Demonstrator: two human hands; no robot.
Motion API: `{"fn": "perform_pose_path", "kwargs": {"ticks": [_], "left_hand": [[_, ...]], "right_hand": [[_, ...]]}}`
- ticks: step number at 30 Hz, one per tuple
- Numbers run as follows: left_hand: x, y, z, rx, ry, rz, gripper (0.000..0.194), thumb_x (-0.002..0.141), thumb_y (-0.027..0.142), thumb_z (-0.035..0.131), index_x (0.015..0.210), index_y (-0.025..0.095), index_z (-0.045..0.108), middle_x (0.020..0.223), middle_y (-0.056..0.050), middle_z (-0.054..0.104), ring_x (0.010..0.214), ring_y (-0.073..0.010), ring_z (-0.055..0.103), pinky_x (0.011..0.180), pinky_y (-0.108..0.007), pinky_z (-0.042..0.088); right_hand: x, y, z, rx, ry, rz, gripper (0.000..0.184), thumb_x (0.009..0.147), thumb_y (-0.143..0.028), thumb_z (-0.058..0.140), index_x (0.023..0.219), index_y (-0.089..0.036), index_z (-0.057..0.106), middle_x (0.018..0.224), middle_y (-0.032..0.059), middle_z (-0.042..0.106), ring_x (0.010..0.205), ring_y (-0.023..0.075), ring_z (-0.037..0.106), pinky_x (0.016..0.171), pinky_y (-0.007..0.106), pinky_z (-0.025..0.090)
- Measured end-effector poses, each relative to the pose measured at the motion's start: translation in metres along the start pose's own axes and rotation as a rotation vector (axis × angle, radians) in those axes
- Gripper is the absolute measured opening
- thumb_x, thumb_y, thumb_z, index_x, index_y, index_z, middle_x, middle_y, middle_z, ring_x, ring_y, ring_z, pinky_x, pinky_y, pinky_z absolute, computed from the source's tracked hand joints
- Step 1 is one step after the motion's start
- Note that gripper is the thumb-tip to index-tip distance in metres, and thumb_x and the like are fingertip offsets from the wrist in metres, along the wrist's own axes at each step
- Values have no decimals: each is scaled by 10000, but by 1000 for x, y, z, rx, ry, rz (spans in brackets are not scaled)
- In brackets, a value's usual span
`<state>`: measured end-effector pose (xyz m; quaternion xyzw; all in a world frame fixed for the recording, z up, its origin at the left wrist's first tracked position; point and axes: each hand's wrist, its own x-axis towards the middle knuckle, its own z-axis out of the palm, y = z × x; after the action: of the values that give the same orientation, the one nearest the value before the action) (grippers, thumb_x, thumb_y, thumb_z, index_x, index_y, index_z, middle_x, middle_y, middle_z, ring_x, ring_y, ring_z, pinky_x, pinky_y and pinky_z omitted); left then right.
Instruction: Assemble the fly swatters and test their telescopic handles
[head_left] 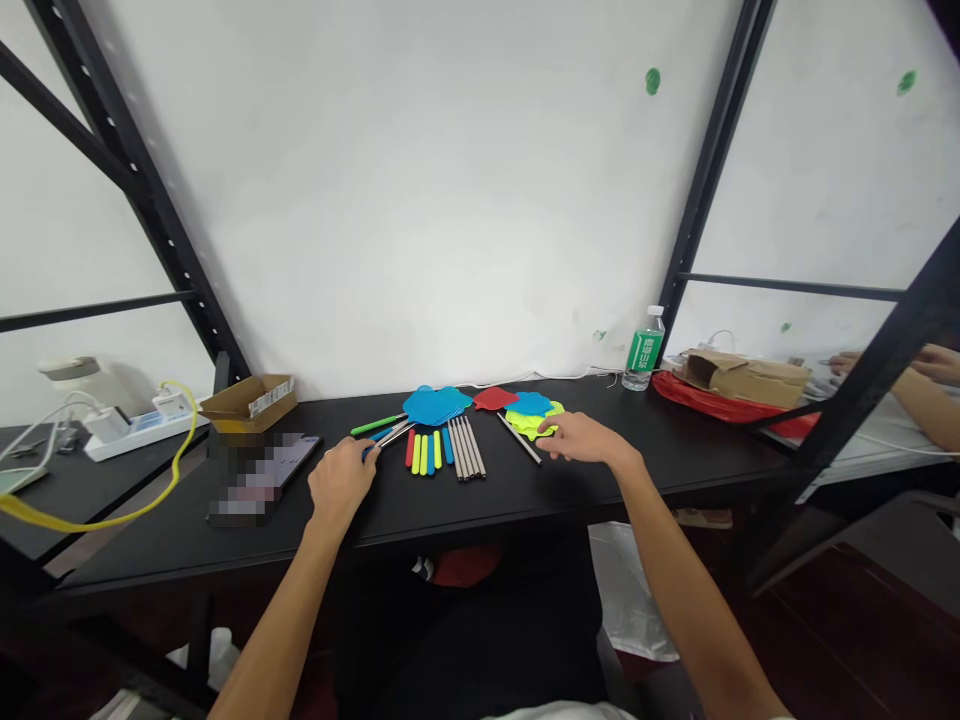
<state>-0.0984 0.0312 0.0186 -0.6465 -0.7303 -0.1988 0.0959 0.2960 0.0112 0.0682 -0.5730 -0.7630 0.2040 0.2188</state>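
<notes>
My left hand is closed round the near end of a blue-handled metal rod; its fingers partly hide the handle. A green-handled rod lies just beyond it. My right hand hovers low at the edge of the yellow flat pieces, fingers curved and apart, with nothing visible in them. Left of those fingers lies a single metal tube. Between my hands are a row of coloured handles and several parallel metal tubes. Behind them lie blue flat pieces and a red one.
A phone-like device, partly pixelated, and an open cardboard box are at left, near a power strip with a yellow cable. A water bottle stands back right. Another person's arm shows far right.
</notes>
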Motion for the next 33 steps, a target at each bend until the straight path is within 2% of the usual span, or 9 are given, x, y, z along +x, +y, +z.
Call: {"fn": "perform_pose_path", "kwargs": {"ticks": [3,5,8,11,14,19,22,28,33], "left_hand": [[0,-1,2,22,4,26,374,949,398,436,1147,262,723,1154,-111,675,990,-310,648,728,-356,503],[0,-2,3,38,16,52,371,944,392,449,1150,255,726,1138,-111,672,988,-305,641,719,-349,502],[0,-2,4,65,60,101,368,934,387,474,1145,233,733,1118,-114,674,997,-307,627,720,-345,496],[-1,1,3,61,116,131,368,934,389,470,1116,218,740,1100,-109,684,975,-301,631,712,-341,487],[-3,9,0,13,127,138,359,937,400,455,1064,233,747,1067,-90,703,944,-283,644,672,-318,465],[-8,29,-1,-53,-31,116,364,906,485,481,973,269,766,887,-74,738,834,-272,669,599,-279,415],[-10,35,3,-76,-104,128,421,895,534,481,932,238,778,834,-98,740,775,-256,673,587,-260,403],[-7,33,4,-118,-136,95,412,876,530,491,886,241,783,841,-94,752,802,-259,678,618,-265,435],[-7,33,-6,-104,-210,21,343,814,515,543,862,282,790,894,-83,755,881,-310,677,676,-326,479]], "right_hand": [[6,8,8,-52,-100,63,341,836,-393,602,1084,-172,680,726,37,735,607,166,638,577,251,422],[11,11,14,-81,-89,67,304,837,-382,591,1040,-181,696,743,35,737,648,164,643,581,241,409],[16,10,20,-177,-55,107,229,833,-367,578,863,-203,734,755,35,735,702,170,643,586,241,388],[19,8,24,-275,-41,143,278,829,-390,574,683,-211,729,719,40,723,696,178,636,582,257,367],[20,5,27,-290,-48,153,329,822,-432,587,610,-214,714,687,43,714,678,178,634,581,267,355],[21,-3,36,-333,-3,176,357,774,-467,634,538,-202,669,686,62,713,660,187,627,576,277,345],[23,-6,42,-323,-1,165,324,766,-386,625,504,-196,638,649,59,703,648,178,622,572,268,342],[26,-5,48,-201,-85,77,273,739,-289,585,491,-187,636,586,34,677,576,141,576,529,247,345],[30,-1,50,11,-135,4,254,734,-280,574,515,-167,638,547,26,639,507,114,535,493,227,361]]}}
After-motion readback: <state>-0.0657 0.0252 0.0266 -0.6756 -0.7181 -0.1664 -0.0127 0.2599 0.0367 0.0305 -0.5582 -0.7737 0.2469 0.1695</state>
